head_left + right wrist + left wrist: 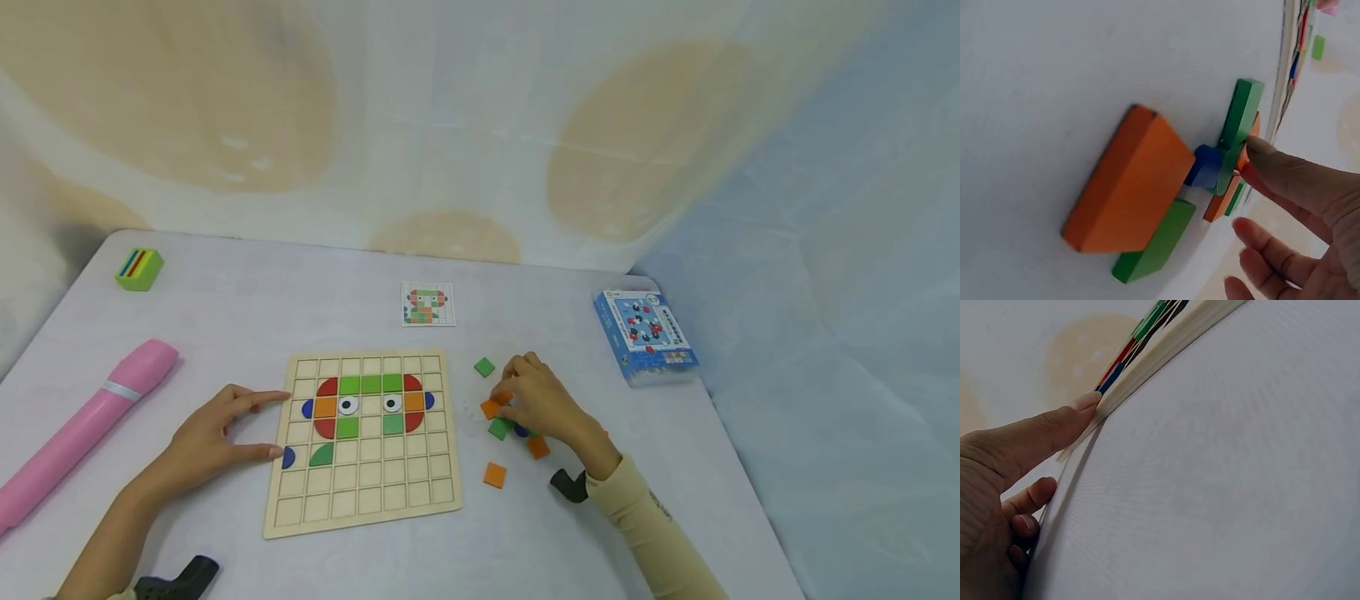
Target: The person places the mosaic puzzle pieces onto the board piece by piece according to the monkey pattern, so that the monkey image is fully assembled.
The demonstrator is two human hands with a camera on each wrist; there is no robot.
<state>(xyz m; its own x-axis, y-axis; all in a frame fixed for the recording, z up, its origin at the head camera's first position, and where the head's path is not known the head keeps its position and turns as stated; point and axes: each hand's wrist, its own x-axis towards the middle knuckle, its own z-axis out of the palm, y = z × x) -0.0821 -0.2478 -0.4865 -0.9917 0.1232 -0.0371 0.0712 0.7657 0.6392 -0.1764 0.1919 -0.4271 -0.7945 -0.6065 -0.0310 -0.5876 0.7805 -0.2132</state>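
The left hand (202,435) spreads thumb and forefinger against the flat, pale wooden grid board (364,522), left of centre, its cells holding flat coloured tiles (371,384). Right of it, the right hand (542,402) pinches an orange square tile (505,398).

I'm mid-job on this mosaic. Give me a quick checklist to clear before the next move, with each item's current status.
1. Board lying flat, left hand at its left edge: ok.
2. Reference card face up beyond the board: ok.
3. Orange piece pinched in the right hand: ok.
4. Bare cell to the right of the green quarter-round piece: ok.
5. Loose pieces sorted by colour: not ok; orange, green and blue are mixed near the right hand.
6. Every placed piece matching the card: cannot tell; the print is too small to check cell by cell.
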